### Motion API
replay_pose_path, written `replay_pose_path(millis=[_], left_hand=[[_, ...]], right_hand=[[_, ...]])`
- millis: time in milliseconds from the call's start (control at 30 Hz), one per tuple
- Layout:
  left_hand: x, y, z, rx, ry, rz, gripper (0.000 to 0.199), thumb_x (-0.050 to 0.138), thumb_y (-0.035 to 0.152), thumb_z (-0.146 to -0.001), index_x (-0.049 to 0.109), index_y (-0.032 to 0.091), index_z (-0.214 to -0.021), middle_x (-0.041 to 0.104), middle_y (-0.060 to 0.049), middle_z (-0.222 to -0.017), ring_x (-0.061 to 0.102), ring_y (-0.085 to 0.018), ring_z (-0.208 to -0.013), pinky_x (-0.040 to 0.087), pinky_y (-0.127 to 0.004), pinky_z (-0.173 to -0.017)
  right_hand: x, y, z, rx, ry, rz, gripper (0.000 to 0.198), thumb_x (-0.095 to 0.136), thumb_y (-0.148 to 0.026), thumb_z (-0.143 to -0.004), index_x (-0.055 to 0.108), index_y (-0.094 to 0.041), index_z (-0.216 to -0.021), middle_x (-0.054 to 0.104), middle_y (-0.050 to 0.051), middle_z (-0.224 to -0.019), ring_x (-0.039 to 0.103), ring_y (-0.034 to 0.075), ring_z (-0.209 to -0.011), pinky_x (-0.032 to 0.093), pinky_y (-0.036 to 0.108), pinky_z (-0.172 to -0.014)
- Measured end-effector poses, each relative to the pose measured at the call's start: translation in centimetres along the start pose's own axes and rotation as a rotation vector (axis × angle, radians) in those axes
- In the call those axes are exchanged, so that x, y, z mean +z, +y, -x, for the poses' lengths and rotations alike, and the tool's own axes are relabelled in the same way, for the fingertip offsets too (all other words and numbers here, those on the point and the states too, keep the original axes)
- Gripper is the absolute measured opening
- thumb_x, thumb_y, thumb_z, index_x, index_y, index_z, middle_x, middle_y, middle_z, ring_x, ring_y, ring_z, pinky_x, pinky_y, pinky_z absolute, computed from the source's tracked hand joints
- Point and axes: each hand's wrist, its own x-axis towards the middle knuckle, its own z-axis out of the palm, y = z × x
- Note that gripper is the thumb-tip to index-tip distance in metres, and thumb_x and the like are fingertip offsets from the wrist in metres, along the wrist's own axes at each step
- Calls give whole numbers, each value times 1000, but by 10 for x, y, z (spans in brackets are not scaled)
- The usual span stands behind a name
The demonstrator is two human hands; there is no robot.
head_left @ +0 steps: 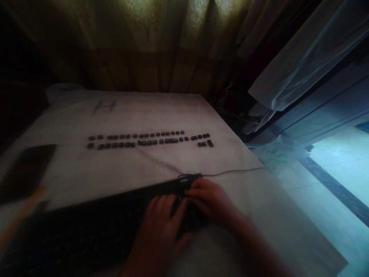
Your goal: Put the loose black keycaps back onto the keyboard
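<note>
A black keyboard (86, 223) lies at a slant across the near part of the table, blurred and dark. My left hand (163, 227) rests flat on its right half, fingers stretched forward and thumb apart. At the keyboard's upper right corner is my right hand (210, 200), its thumb and fingers drawn together low over the keys. Whatever sits between those fingertips is hidden. Beyond the keyboard, loose black keycaps are laid out in two long rows, a back row (146, 135) and a front row (149, 142). A small group of keycaps (210, 143) lies at the right end.
A thin cable (230, 171) runs from the keyboard over the table's right edge. At the left are a dark flat object (29, 169) and a blurred orange-yellow item (23, 215). Curtains (170, 50) hang behind the table (155, 107); a plastic bag (279, 154) is on the right.
</note>
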Motion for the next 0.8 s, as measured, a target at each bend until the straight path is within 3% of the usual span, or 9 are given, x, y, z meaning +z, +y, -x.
replay_pose_path(millis=[500,800], left_hand=[[-1,2,-2,-27,41,26,43,54,46,-93,61,18,-126,61,-14,-120,55,-30,-110,45,-50,-97],[1,1,0,-39,29,36,44,55,45,-93,61,19,-127,60,-13,-121,54,-30,-112,43,-50,-98]], right_hand=[[-5,-3,-1,-12,-91,1,24,53,-18,-91,74,-19,-103,63,6,-84,57,18,-76,46,30,-68],[-3,-1,-1,11,-32,-98,24,54,-18,-90,75,-19,-101,65,6,-82,60,17,-75,47,30,-67]])
